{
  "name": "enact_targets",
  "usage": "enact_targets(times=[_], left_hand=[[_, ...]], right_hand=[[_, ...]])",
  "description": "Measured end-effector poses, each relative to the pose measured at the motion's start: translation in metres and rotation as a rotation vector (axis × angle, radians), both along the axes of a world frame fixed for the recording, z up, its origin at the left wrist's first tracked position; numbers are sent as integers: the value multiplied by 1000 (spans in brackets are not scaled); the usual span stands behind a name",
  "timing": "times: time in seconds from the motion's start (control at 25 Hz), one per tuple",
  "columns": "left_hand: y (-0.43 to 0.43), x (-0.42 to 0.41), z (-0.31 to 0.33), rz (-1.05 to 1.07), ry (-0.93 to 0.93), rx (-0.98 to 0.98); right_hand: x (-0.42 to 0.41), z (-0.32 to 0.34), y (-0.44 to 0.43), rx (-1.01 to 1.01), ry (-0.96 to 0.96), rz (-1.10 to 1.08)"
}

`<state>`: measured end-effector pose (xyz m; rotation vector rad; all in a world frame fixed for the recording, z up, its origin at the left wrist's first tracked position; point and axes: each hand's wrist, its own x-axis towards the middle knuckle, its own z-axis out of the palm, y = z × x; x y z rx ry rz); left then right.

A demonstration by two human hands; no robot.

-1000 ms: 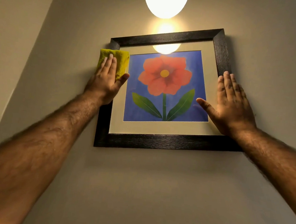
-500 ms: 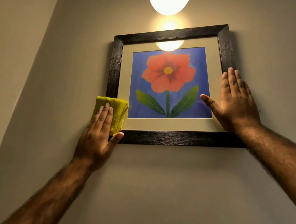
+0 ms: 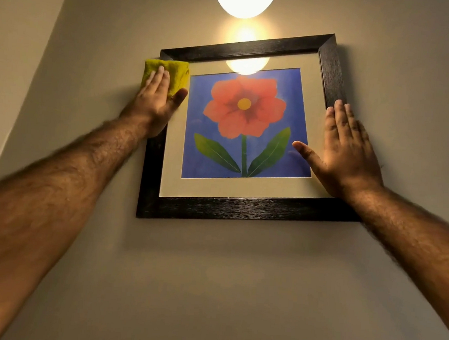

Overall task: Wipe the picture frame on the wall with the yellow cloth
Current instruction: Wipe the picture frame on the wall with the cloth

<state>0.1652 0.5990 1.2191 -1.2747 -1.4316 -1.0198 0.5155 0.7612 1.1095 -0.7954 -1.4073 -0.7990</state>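
A dark wooden picture frame (image 3: 242, 209) hangs on the beige wall, holding a red flower print on blue with a cream mat. My left hand (image 3: 156, 101) presses a folded yellow cloth (image 3: 178, 72) flat against the frame's upper left side, near the top corner. The cloth covers that part of the left rail. My right hand (image 3: 347, 152) lies flat, fingers together and thumb spread, on the frame's right side and the glass, holding nothing.
A glowing round lamp (image 3: 244, 0) hangs just above the frame and reflects in the glass. A wall corner (image 3: 38, 77) runs down on the left. Bare beige wall (image 3: 236, 290) spreads below the frame.
My left hand with the cloth went from the frame's upper left down to its lower left corner, then back up to the upper left. My right hand stayed on the right side.
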Motion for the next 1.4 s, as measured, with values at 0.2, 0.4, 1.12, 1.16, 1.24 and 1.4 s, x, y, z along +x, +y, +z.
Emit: enact_targets(times=[0.2,0.4,1.12,1.16,1.24,1.4], left_hand=[[2,-1,-46,-22,30,31],[1,-3,-136,-36,63,16],[4,2,-85,39,19,10],[4,1,-84,50,26,10],[4,0,-92,44,30,16],[-1,1,-133,28,34,14]], right_hand=[[-1,-1,-1,1,-6,-3],[-1,0,-1,5,4,-6],[-1,1,3,18,5,2],[0,1,2,17,2,6],[0,1,2,17,3,6],[0,1,1,20,5,16]])
